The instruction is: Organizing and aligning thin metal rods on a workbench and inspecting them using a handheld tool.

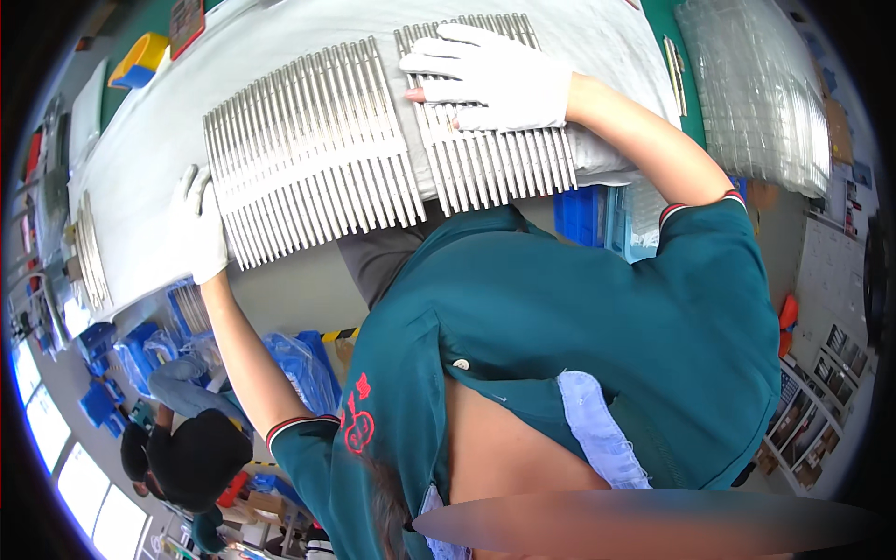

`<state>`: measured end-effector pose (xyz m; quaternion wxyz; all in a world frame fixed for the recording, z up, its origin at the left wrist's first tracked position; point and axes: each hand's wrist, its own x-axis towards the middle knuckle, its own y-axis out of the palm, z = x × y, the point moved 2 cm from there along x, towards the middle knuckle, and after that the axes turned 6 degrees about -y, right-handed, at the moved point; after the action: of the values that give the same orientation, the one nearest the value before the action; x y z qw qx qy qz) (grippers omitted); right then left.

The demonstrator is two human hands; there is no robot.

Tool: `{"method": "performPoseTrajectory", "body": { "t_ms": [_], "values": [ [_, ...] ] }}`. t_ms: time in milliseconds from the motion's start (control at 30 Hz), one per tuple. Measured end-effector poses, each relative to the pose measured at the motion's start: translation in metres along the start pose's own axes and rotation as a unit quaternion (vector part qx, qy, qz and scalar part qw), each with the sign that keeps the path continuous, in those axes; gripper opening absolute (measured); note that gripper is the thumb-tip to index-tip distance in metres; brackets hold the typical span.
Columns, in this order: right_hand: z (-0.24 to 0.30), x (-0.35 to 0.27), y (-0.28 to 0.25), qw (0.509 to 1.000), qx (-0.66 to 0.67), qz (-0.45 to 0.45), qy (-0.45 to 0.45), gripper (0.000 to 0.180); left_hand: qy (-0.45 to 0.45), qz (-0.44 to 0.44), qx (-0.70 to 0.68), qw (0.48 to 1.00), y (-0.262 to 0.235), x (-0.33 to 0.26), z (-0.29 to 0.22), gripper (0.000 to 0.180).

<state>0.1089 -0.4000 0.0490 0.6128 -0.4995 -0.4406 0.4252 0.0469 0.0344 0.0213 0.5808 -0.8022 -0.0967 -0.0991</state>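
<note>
On the pale cloth-covered table (140,140) toward twelve o'clock, two rows of slim metal strips lay side by side like comb teeth. The larger row (308,149) sat at about eleven o'clock and the smaller row (495,159) just beside it at twelve. The right hand (490,79), in a white glove, lay flat on top of the smaller row with its fingers spread and stretched out, pressing down and gripping nothing. The left hand (203,224), also gloved in white, rested against the outer edge of the larger row at about nine o'clock, fingers straight and together, touching the strip ends without closing around them. The person wore a dark green short-sleeved shirt (579,336) that filled the middle of the view. A short stack of similar strips (91,247) lay on the table's far left edge, near nine o'clock. Clear plastic trays (756,93) were piled at about two o'clock, well apart from the hands. A blue crate (583,215) stood under the table edge near the centre. Another person in dark clothing (191,448) was bent over at seven o'clock.
</note>
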Motion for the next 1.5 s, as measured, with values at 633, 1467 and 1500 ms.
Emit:
{"method": "performPoseTrajectory", "body": {
  "t_ms": [633, 1467, 1500],
  "values": [
    [0.003, -0.034, -0.019, 0.998, -0.017, 0.061, 0.029, 0.055, -0.034, 0.018, 0.017, 0.999, 0.0, -0.002, -0.012, 0.028],
    [0.023, 0.142, 0.028, 0.998, -0.001, -0.037, -0.052, 0.052, -0.047, -0.006, -0.06, 0.997, 0.008, -0.004, -0.016, 0.027],
    [0.022, 0.14, 0.029, 0.998, 0.0, -0.037, -0.052, 0.052, -0.048, -0.006, -0.06, 0.997, 0.008, -0.004, -0.015, 0.027]
  ]
}}
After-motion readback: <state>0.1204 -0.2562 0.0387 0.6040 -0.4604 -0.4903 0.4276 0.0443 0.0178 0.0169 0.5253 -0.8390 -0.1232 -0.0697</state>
